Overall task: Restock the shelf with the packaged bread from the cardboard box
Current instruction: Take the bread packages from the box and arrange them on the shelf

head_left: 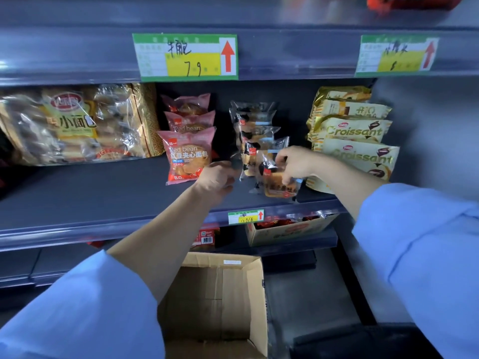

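On the dark shelf (77, 198) stands a row of clear-and-black bread packets (255, 130), one behind the other. The front bread packet (274, 183) tilts forward, and my right hand (298, 163) grips its top edge. My left hand (219, 178) pinches the left edge of the packet just behind it (250, 161). Below me, an open cardboard box (215, 301) sits on the floor; its visible inside shows only bare cardboard, partly hidden by my left arm.
Pink red-bean bread packs (188, 154) stand left of the row, a large bag of small breads (77, 125) further left. Gold croissant packs (355, 141) are stacked on the right. A lower shelf holds a small carton (285, 230) with red packets.
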Motion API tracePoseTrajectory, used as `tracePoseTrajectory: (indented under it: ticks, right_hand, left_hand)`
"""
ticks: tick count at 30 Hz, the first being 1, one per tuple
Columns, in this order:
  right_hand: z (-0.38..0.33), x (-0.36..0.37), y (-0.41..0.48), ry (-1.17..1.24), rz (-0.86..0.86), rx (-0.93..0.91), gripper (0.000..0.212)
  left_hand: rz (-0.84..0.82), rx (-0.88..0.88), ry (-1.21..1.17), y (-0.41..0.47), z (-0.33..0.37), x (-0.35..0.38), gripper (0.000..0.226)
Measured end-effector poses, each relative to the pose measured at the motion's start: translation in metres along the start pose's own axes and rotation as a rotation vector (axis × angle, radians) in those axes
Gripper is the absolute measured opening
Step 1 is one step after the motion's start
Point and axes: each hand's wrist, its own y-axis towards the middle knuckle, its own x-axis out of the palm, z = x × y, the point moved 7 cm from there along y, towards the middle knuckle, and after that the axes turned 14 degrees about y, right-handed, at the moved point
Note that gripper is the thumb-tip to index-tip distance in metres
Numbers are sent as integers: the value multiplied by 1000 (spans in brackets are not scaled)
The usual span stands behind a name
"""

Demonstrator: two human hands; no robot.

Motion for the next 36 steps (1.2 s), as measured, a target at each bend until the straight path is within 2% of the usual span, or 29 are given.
tracePoseTrajectory:
  ticks: [3, 7, 12, 14, 17, 19, 21, 22, 24, 27, 31, 33, 36]
  right_hand:
    - [-3, 14, 14, -57, -8, -19, 57]
    - [-5, 13, 30, -5, 137, -81, 54]
    - [-4, -17, 23, 182, 486, -113, 33]
    - [2, -22, 19, 184, 534, -74, 26]
    - [14, -16, 20, 227, 497, 28, 21]
    - [25, -2, 21, 387, 366, 154, 36]
    - [37, 21, 19, 594, 154, 295, 73]
    - [39, 30, 18, 638, 74, 325, 88]
    - [42, 37, 23, 663, 37, 324, 103]
    - [42, 32, 35, 669, 145, 259, 103]
    - [37, 17, 44, 697, 257, 80, 101]
    - [38, 20, 47, 697, 213, 81, 104]
    - [45, 25, 51, 755, 165, 148, 112]
  left_hand:
    - [11, -33, 41, 0, -7, -3, 29]
    - [-60, -24, 107, 2, -15, -4, 46]
    - [24, -67, 154, 5, -19, -6, 24]
    - [30, -75, 222, 9, -20, -1, 16]
    - [19, -85, 378, 21, -23, 11, 56]
    - [24, -71, 495, 26, -22, 18, 73]
    - [16, -72, 587, 33, -23, 25, 87]
    - [3, -71, 647, 35, -23, 30, 90]
    - [-3, -58, 746, 37, -22, 39, 83]
    - [109, 61, 710, 46, -13, 40, 63]
    - [196, 182, 556, 55, -4, 35, 54]
    - [205, 154, 595, 56, -4, 35, 66]
    - [251, 109, 628, 61, -3, 29, 101]
